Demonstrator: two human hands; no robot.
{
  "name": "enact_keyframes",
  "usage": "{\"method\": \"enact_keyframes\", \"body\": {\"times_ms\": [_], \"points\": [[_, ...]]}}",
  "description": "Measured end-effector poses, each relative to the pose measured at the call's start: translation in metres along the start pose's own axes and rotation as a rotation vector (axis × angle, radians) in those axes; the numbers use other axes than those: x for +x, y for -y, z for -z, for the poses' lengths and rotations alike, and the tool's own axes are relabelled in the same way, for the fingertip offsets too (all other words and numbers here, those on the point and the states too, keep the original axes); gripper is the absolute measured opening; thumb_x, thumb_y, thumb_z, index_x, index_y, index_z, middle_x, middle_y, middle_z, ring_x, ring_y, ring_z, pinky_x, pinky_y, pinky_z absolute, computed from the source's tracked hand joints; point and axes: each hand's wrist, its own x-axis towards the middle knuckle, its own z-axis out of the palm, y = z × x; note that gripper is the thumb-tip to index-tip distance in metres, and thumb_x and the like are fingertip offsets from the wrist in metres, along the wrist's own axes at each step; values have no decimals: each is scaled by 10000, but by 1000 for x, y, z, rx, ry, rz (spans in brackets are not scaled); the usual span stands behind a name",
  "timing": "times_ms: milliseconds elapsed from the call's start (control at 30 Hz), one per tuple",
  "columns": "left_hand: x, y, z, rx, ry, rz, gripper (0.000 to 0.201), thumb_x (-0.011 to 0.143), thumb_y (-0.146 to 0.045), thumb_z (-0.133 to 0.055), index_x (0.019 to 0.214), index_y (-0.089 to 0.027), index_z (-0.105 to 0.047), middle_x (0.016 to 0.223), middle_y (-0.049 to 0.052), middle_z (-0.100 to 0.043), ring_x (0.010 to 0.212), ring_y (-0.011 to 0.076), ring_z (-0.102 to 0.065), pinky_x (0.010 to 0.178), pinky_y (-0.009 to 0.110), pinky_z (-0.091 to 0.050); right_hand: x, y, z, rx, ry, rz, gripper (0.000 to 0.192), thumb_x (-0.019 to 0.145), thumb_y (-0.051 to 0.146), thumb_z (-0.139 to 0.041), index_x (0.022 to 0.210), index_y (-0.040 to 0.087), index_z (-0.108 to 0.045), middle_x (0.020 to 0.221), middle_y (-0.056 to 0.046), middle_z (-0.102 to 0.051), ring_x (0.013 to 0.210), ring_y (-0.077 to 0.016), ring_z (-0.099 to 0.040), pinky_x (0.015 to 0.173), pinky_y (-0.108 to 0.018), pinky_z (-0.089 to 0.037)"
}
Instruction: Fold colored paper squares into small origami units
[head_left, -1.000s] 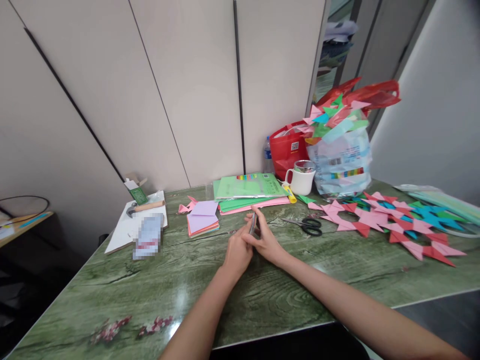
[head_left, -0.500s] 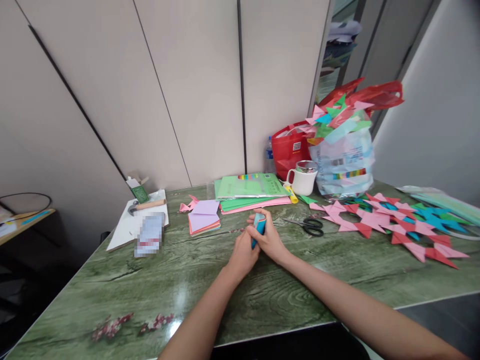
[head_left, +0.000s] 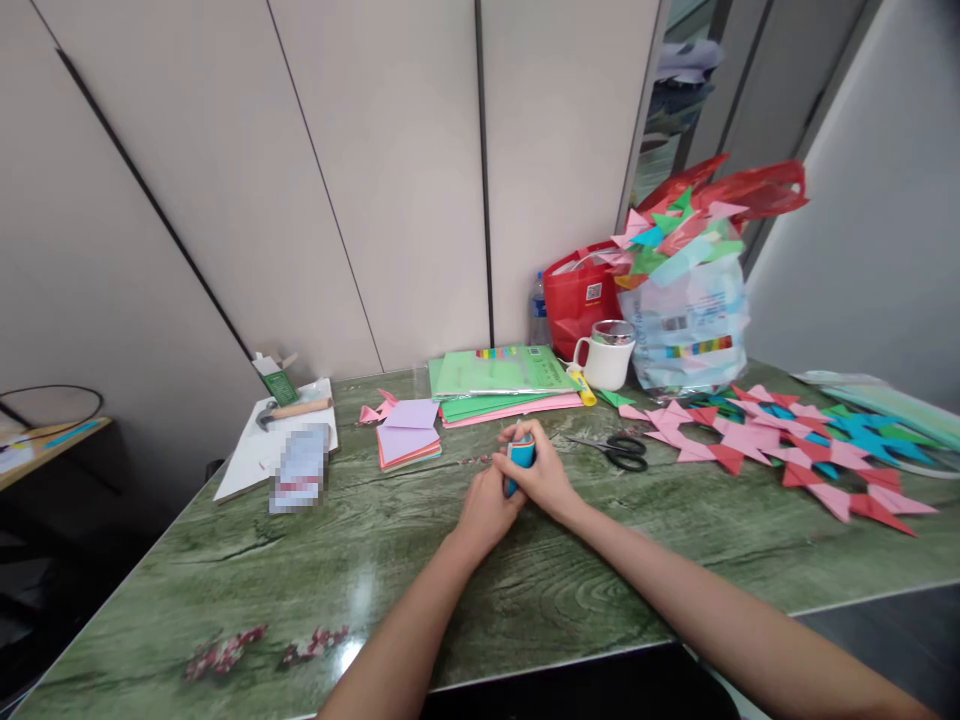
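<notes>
Both of my hands are close together over the middle of the green table (head_left: 322,580). My left hand (head_left: 487,508) is curled around the lower part of a small blue paper bundle (head_left: 523,453). My right hand (head_left: 546,478) wraps its other side, the thumb across the front and the fingers behind. The bundle shows a blue face with a pale, reddish edge; much of it is hidden by my fingers. Black-handled scissors (head_left: 626,453) lie just right of my hands. To the left is a stack of coloured paper squares (head_left: 409,443), lilac on top.
Behind my hands lie green paper packs (head_left: 502,372), with a white mug (head_left: 609,358) beside them. Pink, red and blue folded paper pieces (head_left: 750,435) spread at the right, before a full plastic bag (head_left: 686,320). A hammer (head_left: 300,409) rests on a white board at left.
The blue bundle has turned in my hands, so its blue face shows more toward me. My right fingers have shifted slightly around it. The things on the table have stayed put.
</notes>
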Motion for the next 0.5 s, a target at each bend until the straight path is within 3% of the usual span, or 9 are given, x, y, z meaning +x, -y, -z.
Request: {"method": "enact_keyframes", "body": {"times_ms": [233, 500], "points": [[-1, -2, 2, 120, -15, 33, 116, 714, -136, -512, 797, -123, -592, 710, 61, -593, 670, 185, -550, 638, 310, -426, 1, -15, 2, -117, -5, 35, 411, 600, 301, -683, 824, 228, -346, 988, -55, -520, 904, -211, -531, 806, -381, -429], [0, -3, 4, 175, 0, -54, 234, 687, -120, -557, 919, -131, -588, 898, 100, -603, 871, 225, -544, 785, 369, -435, 0, -18, -3, -164, -5, 98, 320, 662, 268, -616, 865, 223, -373, 1041, -67, -504, 1023, -227, -495, 874, -403, -393]]}}
